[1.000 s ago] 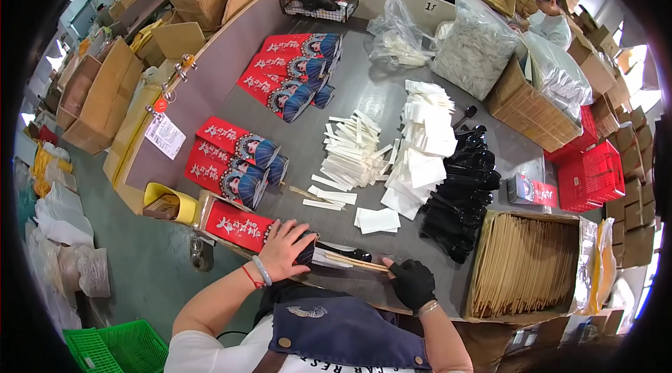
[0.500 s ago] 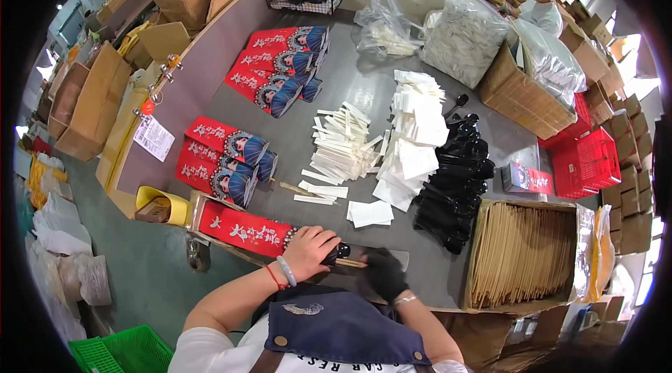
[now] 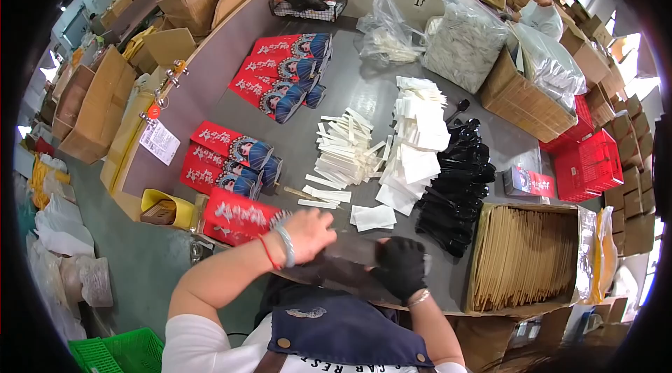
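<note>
- Left hand (image 3: 308, 231), bare, grips one end of a blurred dark packet (image 3: 350, 250), just right of the red box (image 3: 234, 217).
- Right hand (image 3: 400, 266), black-gloved, clamps the other end.
- White slips (image 3: 374, 216) just behind.

Red packets (image 3: 238, 215) with white lettering and blue-patterned ends on a grey desk (image 3: 364, 100); white sachets (image 3: 420, 135) beside glossy black spoons (image 3: 455, 191) (the right hand (image 3: 400, 268) wears a black glove), tan envelopes (image 3: 525, 254), red crates (image 3: 588, 166).
</note>
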A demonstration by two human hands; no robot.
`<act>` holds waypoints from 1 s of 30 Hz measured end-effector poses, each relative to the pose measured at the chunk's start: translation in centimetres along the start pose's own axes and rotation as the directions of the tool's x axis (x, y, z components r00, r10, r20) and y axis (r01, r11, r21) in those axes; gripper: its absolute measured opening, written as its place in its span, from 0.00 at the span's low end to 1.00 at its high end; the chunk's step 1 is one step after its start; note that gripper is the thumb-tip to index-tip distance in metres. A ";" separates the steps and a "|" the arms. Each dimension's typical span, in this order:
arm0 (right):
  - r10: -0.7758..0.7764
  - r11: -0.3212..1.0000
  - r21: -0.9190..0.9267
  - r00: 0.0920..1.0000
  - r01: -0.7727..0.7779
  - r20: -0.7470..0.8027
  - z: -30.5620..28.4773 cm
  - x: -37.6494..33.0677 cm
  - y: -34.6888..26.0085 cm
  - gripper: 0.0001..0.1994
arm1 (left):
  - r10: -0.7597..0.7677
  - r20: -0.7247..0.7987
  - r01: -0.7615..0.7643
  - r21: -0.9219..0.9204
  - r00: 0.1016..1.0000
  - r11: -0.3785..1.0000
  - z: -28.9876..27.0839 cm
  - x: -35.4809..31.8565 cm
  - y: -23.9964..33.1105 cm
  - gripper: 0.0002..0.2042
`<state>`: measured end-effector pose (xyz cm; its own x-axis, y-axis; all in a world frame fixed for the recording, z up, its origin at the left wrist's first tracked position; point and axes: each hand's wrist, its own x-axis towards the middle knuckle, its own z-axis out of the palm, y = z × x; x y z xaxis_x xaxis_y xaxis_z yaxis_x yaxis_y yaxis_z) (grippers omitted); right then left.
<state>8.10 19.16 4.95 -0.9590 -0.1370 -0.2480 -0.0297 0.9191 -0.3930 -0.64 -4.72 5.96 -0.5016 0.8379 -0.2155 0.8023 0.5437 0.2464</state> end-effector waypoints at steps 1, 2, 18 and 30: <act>-0.093 0.996 -0.008 0.967 0.093 -0.235 1.0 -0.9 1.9 0.29 | -0.021 -0.047 0.020 -0.017 0.999 1.000 -0.9 -0.2 -1.7 0.07; -0.099 0.995 -0.002 0.967 0.101 -0.236 1.0 -1.2 2.4 0.29 | -0.050 -0.089 0.048 -0.034 0.995 0.998 -1.3 -0.9 -3.5 0.07; -0.126 0.982 -0.145 0.991 0.119 -0.039 1.2 -0.7 -0.5 0.26 | -0.687 -0.299 0.522 -0.473 0.662 0.710 10.9 -4.2 0.4 0.45; -0.288 0.925 0.181 0.927 0.334 -0.239 5.8 2.2 -1.9 0.30 | -0.593 -0.312 0.439 -0.442 0.742 0.782 9.1 -3.0 -1.0 0.33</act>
<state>7.66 14.97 0.01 -0.9480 -0.3038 0.0950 -0.2971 0.7373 -0.6067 3.02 -8.25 -2.23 -0.9492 0.3145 -0.0113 0.2639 0.8148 0.5162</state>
